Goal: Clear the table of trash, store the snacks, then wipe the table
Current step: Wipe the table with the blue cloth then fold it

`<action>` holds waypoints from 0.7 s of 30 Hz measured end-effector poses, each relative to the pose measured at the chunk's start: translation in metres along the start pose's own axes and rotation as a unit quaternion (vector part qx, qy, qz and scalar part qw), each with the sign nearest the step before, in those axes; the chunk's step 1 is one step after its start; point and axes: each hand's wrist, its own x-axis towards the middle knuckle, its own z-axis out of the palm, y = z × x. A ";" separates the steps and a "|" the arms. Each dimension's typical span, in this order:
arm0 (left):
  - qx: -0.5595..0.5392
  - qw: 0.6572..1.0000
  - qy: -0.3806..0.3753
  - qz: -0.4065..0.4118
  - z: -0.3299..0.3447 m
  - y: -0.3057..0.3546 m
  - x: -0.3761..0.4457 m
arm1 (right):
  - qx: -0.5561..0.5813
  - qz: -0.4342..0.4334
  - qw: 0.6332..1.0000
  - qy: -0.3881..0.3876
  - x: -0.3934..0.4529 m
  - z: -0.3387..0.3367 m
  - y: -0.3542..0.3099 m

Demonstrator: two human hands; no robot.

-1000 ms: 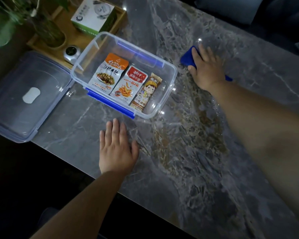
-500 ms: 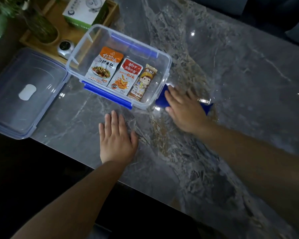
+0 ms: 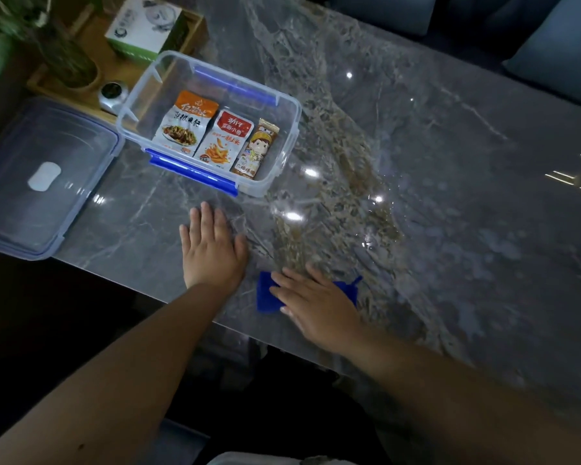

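So: right hand (image 3: 319, 305) presses flat-fingered on the blue cloth (image 3: 265, 297) at the marble table's (image 3: 450, 196) near edge (long axis left-right); unwiped surface lies beyond. Left hand (image 3: 212, 250) flat, holding nothing, just beside.

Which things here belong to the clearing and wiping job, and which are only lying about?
Job:
- blue wiping cloth, pressed under right hand
- grey marble table, left hand flat on it
- clear plastic box holding three snack packets
- clear box lid

Lying about:
- wooden tray
- white-green carton
- potted plant
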 end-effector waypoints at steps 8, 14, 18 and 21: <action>-0.035 0.983 0.022 0.181 -0.003 0.041 -0.015 | 0.473 0.290 0.807 0.203 -0.009 -0.044 0.045; 0.071 0.966 -0.042 0.245 0.015 0.105 0.024 | 0.514 0.357 0.722 0.294 -0.006 -0.107 0.141; 0.115 0.961 -0.050 0.247 0.027 0.109 0.037 | 0.401 0.361 0.776 0.326 0.024 -0.150 0.219; 0.110 0.962 -0.031 0.249 0.029 0.108 0.036 | 0.258 0.368 0.837 0.312 0.056 -0.172 0.275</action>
